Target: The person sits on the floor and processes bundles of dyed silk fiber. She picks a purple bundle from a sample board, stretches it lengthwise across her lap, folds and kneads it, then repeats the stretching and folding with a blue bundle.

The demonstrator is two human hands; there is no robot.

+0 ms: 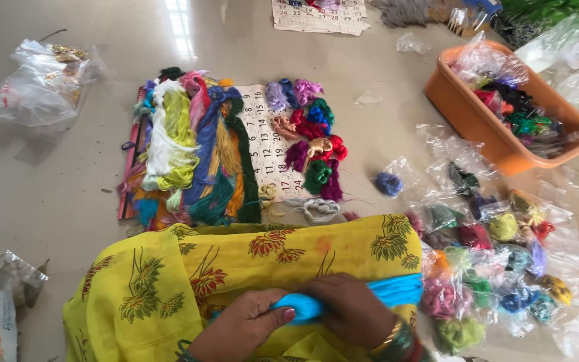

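Note:
Both my hands meet low in the middle of the head view, over my lap in yellow flowered cloth (189,268). My left hand (239,327) and my right hand (353,310) are both closed on a bundle of bright blue thread (301,307). A strand of the same blue runs off to the right (397,289) across the cloth. Bangles sit on my right wrist.
Long thread skeins (189,151) and small thread bundles (309,141) lie on a calendar sheet (267,144) ahead. A loose blue bundle (388,183) lies right of it. Bagged threads (497,268) pile at right, near an orange tub (477,117). Plastic bags (35,84) lie at left.

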